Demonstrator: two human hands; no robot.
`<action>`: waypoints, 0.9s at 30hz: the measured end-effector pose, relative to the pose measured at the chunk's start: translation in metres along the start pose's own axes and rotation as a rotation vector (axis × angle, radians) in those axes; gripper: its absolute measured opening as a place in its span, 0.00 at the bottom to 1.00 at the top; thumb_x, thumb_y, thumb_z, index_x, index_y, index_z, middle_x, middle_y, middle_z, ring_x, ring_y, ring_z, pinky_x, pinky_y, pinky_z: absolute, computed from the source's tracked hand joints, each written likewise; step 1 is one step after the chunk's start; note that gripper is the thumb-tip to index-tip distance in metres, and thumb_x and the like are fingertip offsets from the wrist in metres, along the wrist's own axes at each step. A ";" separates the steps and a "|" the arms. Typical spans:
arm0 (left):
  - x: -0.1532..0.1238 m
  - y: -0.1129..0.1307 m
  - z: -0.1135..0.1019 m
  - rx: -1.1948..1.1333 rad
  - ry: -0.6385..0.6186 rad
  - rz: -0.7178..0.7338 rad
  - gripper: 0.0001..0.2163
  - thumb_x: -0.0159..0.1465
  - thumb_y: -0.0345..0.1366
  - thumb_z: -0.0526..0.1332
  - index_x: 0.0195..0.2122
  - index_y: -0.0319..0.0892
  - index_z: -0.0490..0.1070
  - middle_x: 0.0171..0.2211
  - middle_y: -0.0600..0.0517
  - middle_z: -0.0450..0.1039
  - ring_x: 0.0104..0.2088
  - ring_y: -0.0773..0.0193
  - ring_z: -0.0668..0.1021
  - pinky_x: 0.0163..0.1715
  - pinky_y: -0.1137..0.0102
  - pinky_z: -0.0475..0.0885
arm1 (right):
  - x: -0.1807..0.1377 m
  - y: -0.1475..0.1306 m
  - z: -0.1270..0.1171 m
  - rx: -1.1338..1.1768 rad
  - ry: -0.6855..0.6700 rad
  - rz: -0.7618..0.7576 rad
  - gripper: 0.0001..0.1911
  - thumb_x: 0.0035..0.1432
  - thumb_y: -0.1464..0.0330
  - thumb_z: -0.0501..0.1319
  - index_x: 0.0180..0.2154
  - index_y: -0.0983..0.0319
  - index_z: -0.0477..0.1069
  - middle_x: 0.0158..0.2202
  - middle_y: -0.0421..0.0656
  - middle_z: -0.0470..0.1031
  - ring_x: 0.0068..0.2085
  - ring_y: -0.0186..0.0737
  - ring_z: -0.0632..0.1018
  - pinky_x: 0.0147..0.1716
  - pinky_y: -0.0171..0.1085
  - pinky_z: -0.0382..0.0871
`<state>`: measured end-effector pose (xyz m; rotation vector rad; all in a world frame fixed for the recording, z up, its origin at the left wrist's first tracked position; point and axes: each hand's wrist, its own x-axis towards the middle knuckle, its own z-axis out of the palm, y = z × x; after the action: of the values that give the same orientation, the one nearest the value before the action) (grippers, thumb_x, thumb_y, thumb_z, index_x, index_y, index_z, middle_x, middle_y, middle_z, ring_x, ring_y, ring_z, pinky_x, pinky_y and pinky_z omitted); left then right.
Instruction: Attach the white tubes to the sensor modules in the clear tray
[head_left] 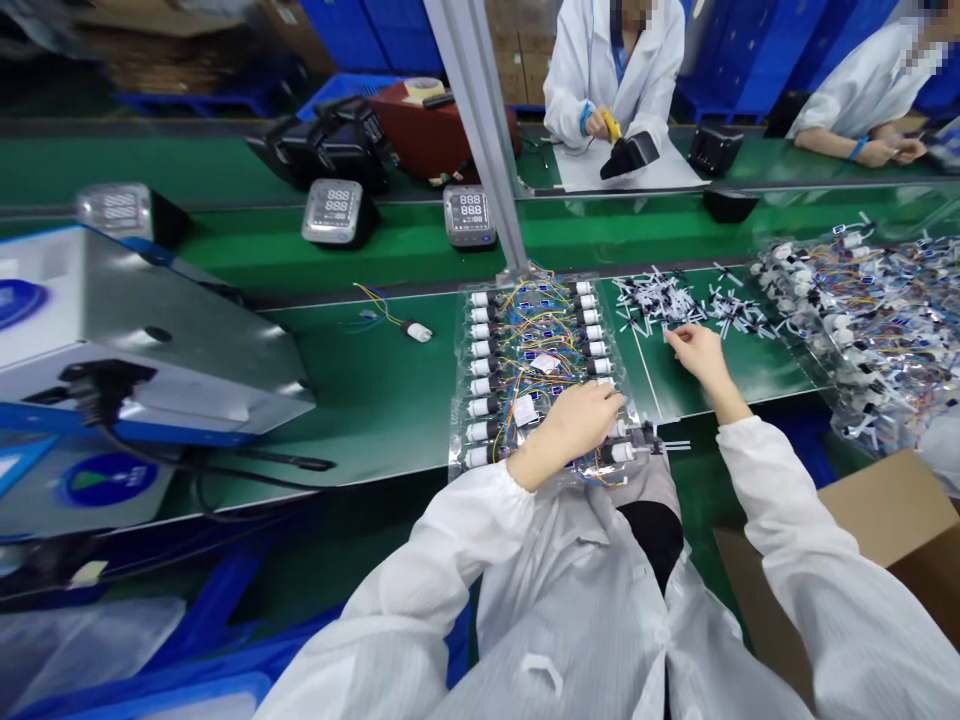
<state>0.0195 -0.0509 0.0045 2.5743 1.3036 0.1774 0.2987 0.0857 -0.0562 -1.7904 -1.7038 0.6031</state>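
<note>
A clear plastic tray [454, 425] lies in front of me. It holds two columns of small white-and-black cylindrical motors [480, 385], with coloured wires [541, 312] between them. My left hand [576, 422] lies over the right column near the front, its fingers curled down at a motor; what they grip is hidden. Beyond the tray's right side is a loose pile of small white tubes with black fittings [660, 300]. At the near edge of that pile my right hand [699, 352] is pinched closed, with a small white tube end at the fingertips.
A single wired motor [418, 331] lies left of the tray. Further left stands a metal box [187, 350] with a black cable. Stacked trays of wired motors [870, 330] fill the right side. A metal post [484, 120] rises behind; display units [470, 217] and co-workers are beyond.
</note>
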 end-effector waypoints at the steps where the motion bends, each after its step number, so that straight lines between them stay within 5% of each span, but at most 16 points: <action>1: 0.001 0.000 0.002 0.027 0.004 0.039 0.09 0.71 0.33 0.58 0.48 0.42 0.77 0.45 0.43 0.77 0.43 0.54 0.80 0.41 0.63 0.73 | 0.009 -0.005 0.005 -0.066 0.009 -0.020 0.15 0.60 0.56 0.66 0.33 0.62 0.78 0.28 0.48 0.81 0.31 0.45 0.80 0.42 0.43 0.74; 7: -0.002 -0.012 0.010 0.007 0.041 0.066 0.09 0.72 0.35 0.59 0.49 0.42 0.76 0.46 0.44 0.73 0.45 0.55 0.77 0.42 0.63 0.71 | 0.007 -0.011 0.007 -0.138 -0.036 -0.010 0.06 0.56 0.66 0.66 0.30 0.61 0.78 0.29 0.47 0.82 0.33 0.45 0.80 0.41 0.41 0.73; 12: -0.005 -0.021 0.018 -0.050 0.116 0.067 0.07 0.71 0.37 0.62 0.47 0.43 0.74 0.46 0.45 0.77 0.50 0.52 0.73 0.48 0.59 0.67 | -0.045 0.005 -0.011 -0.099 -0.214 -0.063 0.14 0.59 0.56 0.68 0.29 0.60 0.78 0.26 0.43 0.80 0.27 0.41 0.78 0.30 0.38 0.69; 15: -0.004 -0.026 0.024 -0.084 0.130 0.064 0.10 0.71 0.38 0.63 0.51 0.43 0.74 0.47 0.46 0.78 0.51 0.51 0.73 0.49 0.58 0.66 | -0.055 0.005 -0.019 -0.130 -0.234 -0.247 0.15 0.66 0.56 0.62 0.37 0.60 0.81 0.29 0.44 0.81 0.30 0.42 0.79 0.33 0.39 0.72; 18: -0.005 -0.031 0.029 -0.161 0.154 0.044 0.13 0.70 0.40 0.65 0.53 0.43 0.74 0.48 0.45 0.78 0.51 0.51 0.73 0.50 0.58 0.66 | -0.044 -0.006 -0.021 -0.237 -0.233 -0.566 0.16 0.70 0.68 0.55 0.52 0.58 0.79 0.49 0.50 0.81 0.44 0.45 0.82 0.43 0.42 0.76; 21: -0.005 -0.034 0.032 -0.218 0.175 0.037 0.12 0.69 0.40 0.65 0.52 0.43 0.76 0.47 0.45 0.78 0.51 0.51 0.73 0.51 0.58 0.67 | -0.028 -0.022 -0.017 -0.402 -0.395 -0.886 0.26 0.66 0.79 0.54 0.59 0.55 0.76 0.67 0.49 0.69 0.55 0.46 0.79 0.52 0.45 0.76; 24: -0.006 -0.035 0.034 -0.250 0.194 0.048 0.12 0.70 0.41 0.64 0.52 0.43 0.76 0.47 0.45 0.78 0.51 0.52 0.73 0.52 0.58 0.68 | -0.015 -0.032 -0.015 -0.523 -0.497 -1.086 0.24 0.64 0.80 0.57 0.57 0.58 0.77 0.68 0.49 0.67 0.55 0.49 0.78 0.55 0.50 0.76; 27: -0.007 -0.036 0.036 -0.277 0.217 0.049 0.13 0.70 0.41 0.65 0.52 0.42 0.76 0.47 0.45 0.78 0.51 0.53 0.74 0.52 0.59 0.70 | -0.007 -0.032 -0.023 -0.525 -0.522 -1.092 0.13 0.66 0.77 0.58 0.46 0.63 0.80 0.60 0.53 0.75 0.50 0.49 0.80 0.50 0.49 0.77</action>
<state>-0.0044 -0.0422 -0.0397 2.4018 1.1882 0.6166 0.2909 0.0770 -0.0179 -0.6911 -3.0041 0.1132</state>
